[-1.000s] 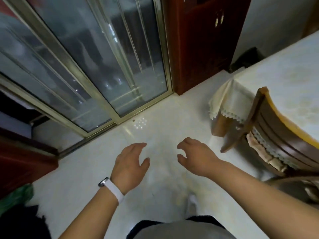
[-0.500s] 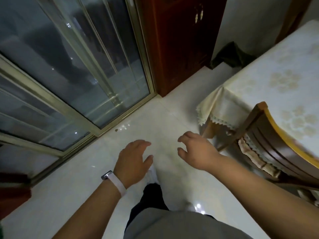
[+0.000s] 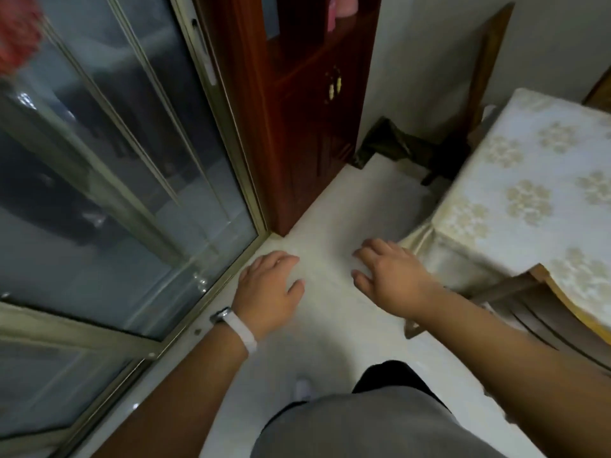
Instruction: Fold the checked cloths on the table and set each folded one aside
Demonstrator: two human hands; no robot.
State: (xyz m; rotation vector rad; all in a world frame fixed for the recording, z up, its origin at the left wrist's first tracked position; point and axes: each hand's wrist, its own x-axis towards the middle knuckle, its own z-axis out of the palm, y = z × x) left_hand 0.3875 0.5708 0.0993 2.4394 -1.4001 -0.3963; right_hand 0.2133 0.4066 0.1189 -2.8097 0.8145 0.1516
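Indoors, left hand [image 3: 267, 287] and right hand [image 3: 391, 279] hover, grip loosely spread, above pale floor [image 3: 334, 206] beside table [image 3: 529, 153].

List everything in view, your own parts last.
Sliding glass door: one, metal-framed, left.
Cabinet: one, dark red-brown wood, top centre.
Table: one, under a cream floral cover, right.
Chair: one, brown wood, at the table's near edge.
Bag: one, dark green, on the floor between cabinet and table.
Floor: white, centre.
Checked cloths: none visible.
Wristband: one, white, left wrist.
Left hand: fingers loosely curled, empty, over the floor.
Right hand: likewise, near the table corner.
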